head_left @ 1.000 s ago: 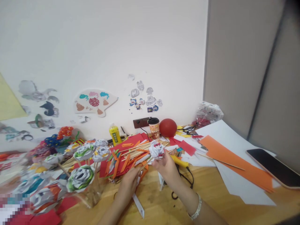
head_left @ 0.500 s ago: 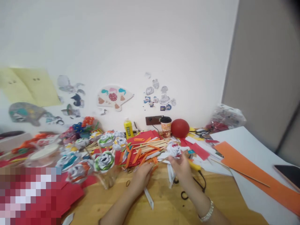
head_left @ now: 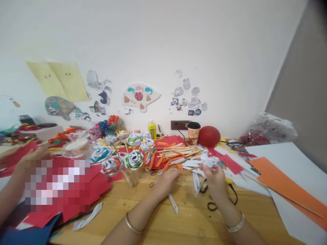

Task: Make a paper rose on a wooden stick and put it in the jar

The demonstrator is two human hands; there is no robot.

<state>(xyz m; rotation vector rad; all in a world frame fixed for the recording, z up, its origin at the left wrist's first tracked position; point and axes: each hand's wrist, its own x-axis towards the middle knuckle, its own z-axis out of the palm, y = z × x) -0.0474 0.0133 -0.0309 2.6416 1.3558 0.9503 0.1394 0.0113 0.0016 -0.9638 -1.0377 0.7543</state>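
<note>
My right hand (head_left: 216, 181) is closed on a white paper flower (head_left: 208, 159) at the head of a thin wooden stick (head_left: 190, 169). The stick runs sideways to my left hand (head_left: 168, 183), whose fingers pinch its other end. White paper strips (head_left: 196, 180) lie beneath and between the hands, and another folded strip (head_left: 173, 204) is below my left hand. Left of my hands, several finished paper flowers (head_left: 134, 159) with green, orange and blue stripes stand on sticks in a clear cup (head_left: 131, 176).
Wooden sticks (head_left: 176, 152) and orange strips lie behind my hands. A paper cup (head_left: 193, 134), a red balloon (head_left: 209, 136) and a yellow bottle (head_left: 152, 130) stand by the wall. On the left, another person's hand (head_left: 33, 154) is near red paper. A black cord (head_left: 233, 197) lies at right.
The view has turned left, so everything appears further right, and another person's hands with red paper have come into sight. My hands keep their hold on the flower and stick.
</note>
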